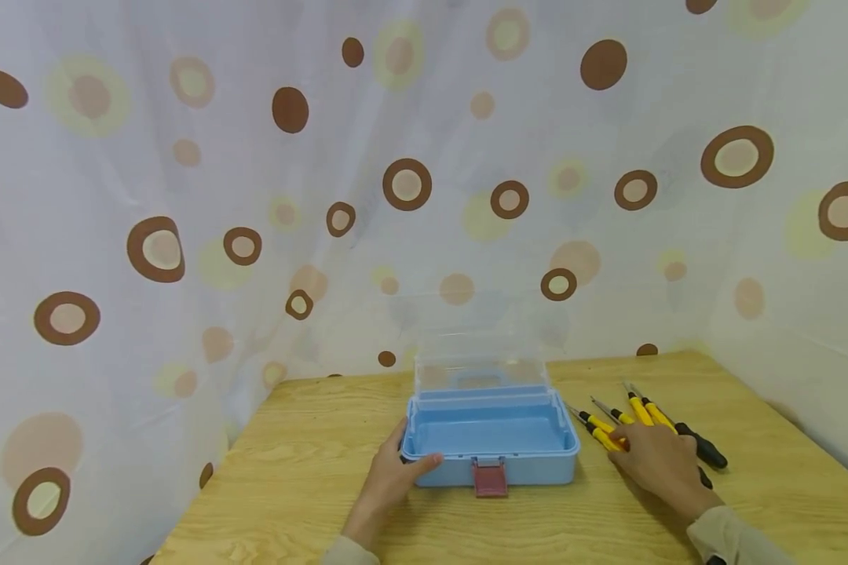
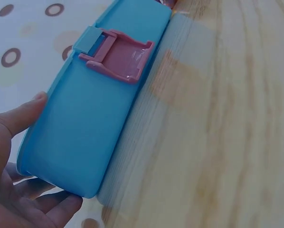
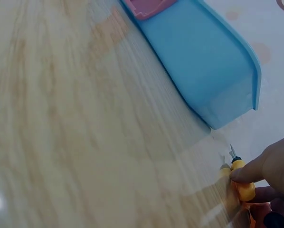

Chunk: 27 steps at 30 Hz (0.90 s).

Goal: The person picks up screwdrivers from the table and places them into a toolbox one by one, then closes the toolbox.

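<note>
A light blue plastic toolbox point(image 1: 445, 474) stands on the table with its clear lid point(image 1: 438, 373) raised at the back and its inside bare. From its front a dark pink latch point(image 1: 491, 480) hangs down. My left hand point(image 1: 389, 472) holds the box's left end, thumb at the front rim and fingers round the side and lower corner. To the right of the box, my right hand point(image 1: 656, 457) is over several yellow-and-black screwdrivers point(image 1: 638, 409). In the right wrist view its thumb and fingers pinch a screwdriver's yellow handle point(image 3: 247, 191); the hand partly hides the others.
The wooden table point(image 1: 290, 471) reaches back to a white curtain point(image 1: 452, 235) with brown and beige dots, which also hangs along both sides. A black screwdriver handle point(image 1: 703, 447) sticks out beyond the right hand.
</note>
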Available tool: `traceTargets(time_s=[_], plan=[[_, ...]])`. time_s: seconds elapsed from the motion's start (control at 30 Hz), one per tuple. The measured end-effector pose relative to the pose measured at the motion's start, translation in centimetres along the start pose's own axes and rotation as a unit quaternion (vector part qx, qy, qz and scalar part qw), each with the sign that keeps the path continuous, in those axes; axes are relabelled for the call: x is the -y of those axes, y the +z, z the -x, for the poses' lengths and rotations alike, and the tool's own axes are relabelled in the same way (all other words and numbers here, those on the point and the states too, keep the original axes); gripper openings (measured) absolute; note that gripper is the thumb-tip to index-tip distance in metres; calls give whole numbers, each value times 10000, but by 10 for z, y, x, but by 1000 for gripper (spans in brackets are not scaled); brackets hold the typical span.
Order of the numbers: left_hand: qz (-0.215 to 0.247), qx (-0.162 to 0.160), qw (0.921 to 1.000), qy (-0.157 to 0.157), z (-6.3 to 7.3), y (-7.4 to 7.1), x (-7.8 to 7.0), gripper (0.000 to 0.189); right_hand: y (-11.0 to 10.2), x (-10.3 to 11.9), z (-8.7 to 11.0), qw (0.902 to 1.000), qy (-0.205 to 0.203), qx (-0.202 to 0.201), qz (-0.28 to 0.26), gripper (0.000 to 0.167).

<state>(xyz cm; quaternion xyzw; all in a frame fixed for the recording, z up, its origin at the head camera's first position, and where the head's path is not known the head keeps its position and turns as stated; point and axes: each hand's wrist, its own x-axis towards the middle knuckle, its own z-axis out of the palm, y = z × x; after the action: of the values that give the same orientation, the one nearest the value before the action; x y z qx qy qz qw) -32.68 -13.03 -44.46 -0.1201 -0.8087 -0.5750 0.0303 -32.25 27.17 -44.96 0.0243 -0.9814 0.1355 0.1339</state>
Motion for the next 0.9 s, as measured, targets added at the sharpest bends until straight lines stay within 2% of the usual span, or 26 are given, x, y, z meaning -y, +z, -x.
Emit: traceTargets(time_s=[0.3,0.47,0.57,0.67,0.9], plan=[[82,44,10000,-32,-2,0,2,96,1,-2,-1,9998,99,8,-166,26],[159,39,9998,-87,-2,-1,3,97,3,-5,0,9965,133,-402,-719,27],[130,45,9999,-49,-1,-1,4,97,2,-7,0,9916,127,-729,-1064,26],[132,71,9999,3,0,-2,2,96,0,-8,-1,9849,241,-846,-1490,27],[223,119,9996,80,0,-2,3,99,-10,-7,-3,9616,577,-1311,-2342,39]])
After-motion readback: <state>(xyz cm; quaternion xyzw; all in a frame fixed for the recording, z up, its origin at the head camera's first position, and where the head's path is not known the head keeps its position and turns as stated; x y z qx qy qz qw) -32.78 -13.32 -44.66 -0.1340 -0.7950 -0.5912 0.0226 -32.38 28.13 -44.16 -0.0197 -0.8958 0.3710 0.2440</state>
